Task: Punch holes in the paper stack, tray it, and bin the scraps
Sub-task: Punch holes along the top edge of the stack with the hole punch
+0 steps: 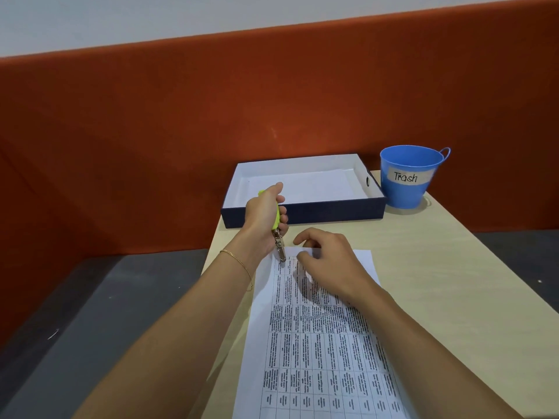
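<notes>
On the desk (438, 267): pale wood-look laminate, smooth, matte. Behind it is an orange felt-like partition (181, 116), with white wall above and a dark grey surface (106, 313) on either side.

The paper stack (317, 358) lies flat at the near end, white sheets printed with a dense table grid. The left hand (263, 216) grips a hole punch (276, 216) with lime-green handles and a bare metal nose. Fingers are curled tight round the handles, and the nose sits at the stack's far left corner. The right hand (329, 258) rests on the stack's far end, fingers loosely bent, slightly spread, gripping nothing.

The tray (302, 211) is at the far edge: rectangular, navy outside, white inside, oval handle cutout. Just right of it is a blue tapered bucket (405, 195) with a taped "Trash" label.
</notes>
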